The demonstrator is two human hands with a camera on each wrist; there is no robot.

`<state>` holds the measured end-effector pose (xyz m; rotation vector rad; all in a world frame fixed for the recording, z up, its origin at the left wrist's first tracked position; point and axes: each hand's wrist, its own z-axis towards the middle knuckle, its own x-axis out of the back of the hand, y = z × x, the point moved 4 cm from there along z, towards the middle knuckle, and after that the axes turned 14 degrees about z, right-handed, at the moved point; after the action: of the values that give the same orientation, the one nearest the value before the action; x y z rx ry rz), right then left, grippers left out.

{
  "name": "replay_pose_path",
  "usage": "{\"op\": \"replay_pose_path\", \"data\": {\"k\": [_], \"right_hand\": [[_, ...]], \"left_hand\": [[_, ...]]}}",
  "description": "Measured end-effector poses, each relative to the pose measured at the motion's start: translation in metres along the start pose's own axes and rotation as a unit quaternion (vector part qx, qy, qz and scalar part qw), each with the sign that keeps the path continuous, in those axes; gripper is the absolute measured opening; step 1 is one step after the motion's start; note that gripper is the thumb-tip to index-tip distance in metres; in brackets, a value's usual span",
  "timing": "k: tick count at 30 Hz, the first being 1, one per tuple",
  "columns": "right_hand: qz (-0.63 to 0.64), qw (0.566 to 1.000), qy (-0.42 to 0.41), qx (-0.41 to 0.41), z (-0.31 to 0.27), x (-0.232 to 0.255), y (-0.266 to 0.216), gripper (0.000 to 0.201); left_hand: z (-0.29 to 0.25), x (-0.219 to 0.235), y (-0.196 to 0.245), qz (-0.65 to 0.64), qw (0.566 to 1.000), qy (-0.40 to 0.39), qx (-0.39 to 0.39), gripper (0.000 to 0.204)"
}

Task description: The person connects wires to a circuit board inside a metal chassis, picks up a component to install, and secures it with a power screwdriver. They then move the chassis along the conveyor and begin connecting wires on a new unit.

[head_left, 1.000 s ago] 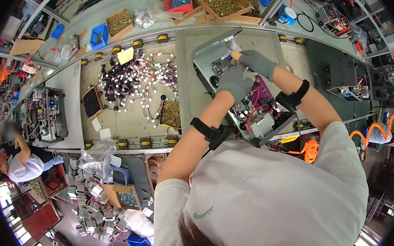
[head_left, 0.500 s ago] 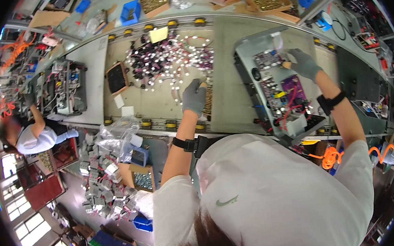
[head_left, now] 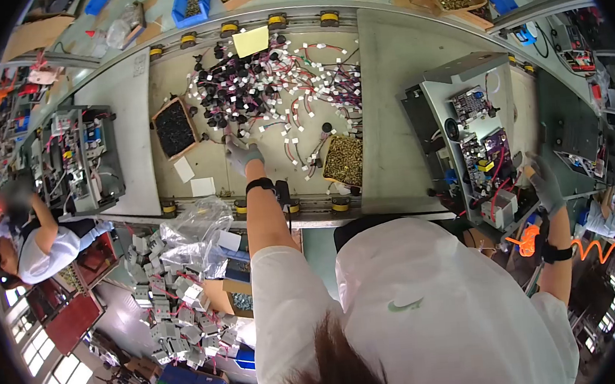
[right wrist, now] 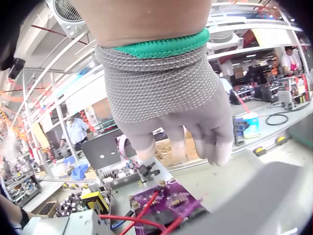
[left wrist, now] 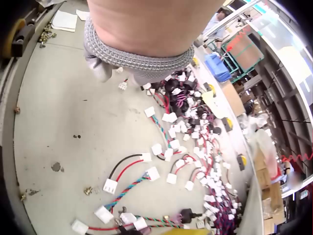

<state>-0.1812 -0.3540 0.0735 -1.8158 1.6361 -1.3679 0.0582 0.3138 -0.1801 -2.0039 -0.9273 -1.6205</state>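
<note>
My gloved left hand (head_left: 245, 156) reaches to the near left edge of a pile of wire harnesses (head_left: 245, 88), its fingers pointing at the pile. In the left wrist view, a gap shows between the glove's fingers (left wrist: 100, 71), with a small white connector (left wrist: 122, 85) just beyond. An open metal chassis (head_left: 432, 128) stands tilted on the bench at right, holding circuit boards and red wires. Beside its right wall is my gloved right hand (head_left: 545, 182). In the right wrist view, its fingers (right wrist: 222, 149) hang loosely above a purple circuit board (right wrist: 168, 200).
A box of black parts (head_left: 175, 129) lies left of the harnesses, and a box of brass parts (head_left: 343, 162) to their right. White cards (head_left: 203, 186) lie near the front rail. Another chassis (head_left: 77, 159) stands far left, close to another person (head_left: 52, 252).
My left hand has left the chassis and travelled left to the harness pile. My right hand has drawn back from the board to the chassis's near right side. The head view has shifted.
</note>
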Motion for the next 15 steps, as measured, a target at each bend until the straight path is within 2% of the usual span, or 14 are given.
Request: {"op": "replay_pose_path", "data": {"k": [2, 4, 5, 7, 8, 9, 11, 12, 14, 15], "right_hand": [[0.018, 0.999, 0.018, -0.039, -0.023, -0.001, 0.013, 0.048], [0.072, 0.994, 0.024, -0.082, -0.037, -0.012, 0.020, 0.043], [0.072, 0.993, 0.027, -0.084, -0.039, -0.015, 0.021, 0.043], [0.012, 0.997, 0.068, -0.034, -0.043, -0.019, 0.019, 0.036], [0.003, 0.996, 0.081, -0.026, -0.044, -0.028, 0.006, 0.033], [0.006, 0.996, 0.084, -0.025, -0.042, -0.023, 0.011, 0.033], [0.033, 0.995, 0.059, -0.072, -0.035, -0.014, 0.028, 0.032], [0.070, 0.994, 0.049, -0.062, -0.034, -0.013, 0.031, 0.032], [0.048, 0.996, 0.068, -0.042, -0.035, -0.020, 0.016, 0.032], [0.023, 0.996, 0.083, -0.026, -0.035, -0.019, 0.010, 0.033]], "left_hand": [[0.008, -0.001, 0.007, -0.001, 1.000, -0.002, -0.004, 0.041], [0.027, -0.027, 0.004, -0.018, 0.995, -0.067, -0.065, 0.040], [0.032, -0.044, 0.001, -0.018, 0.995, -0.069, -0.068, 0.040], [0.037, -0.071, 0.004, 0.070, 0.973, -0.144, -0.168, 0.038], [0.018, -0.058, 0.010, 0.064, 0.967, -0.125, -0.212, 0.037], [0.002, -0.058, 0.012, 0.065, 0.967, -0.123, -0.214, 0.037], [-0.019, -0.056, 0.009, 0.066, 0.980, -0.123, -0.144, 0.035], [-0.024, -0.051, 0.005, 0.063, 0.980, -0.120, -0.147, 0.035], [-0.041, -0.041, -0.005, -0.116, 0.964, -0.222, -0.084, 0.029], [-0.050, -0.030, -0.004, -0.119, 0.964, -0.221, -0.086, 0.029]]}}
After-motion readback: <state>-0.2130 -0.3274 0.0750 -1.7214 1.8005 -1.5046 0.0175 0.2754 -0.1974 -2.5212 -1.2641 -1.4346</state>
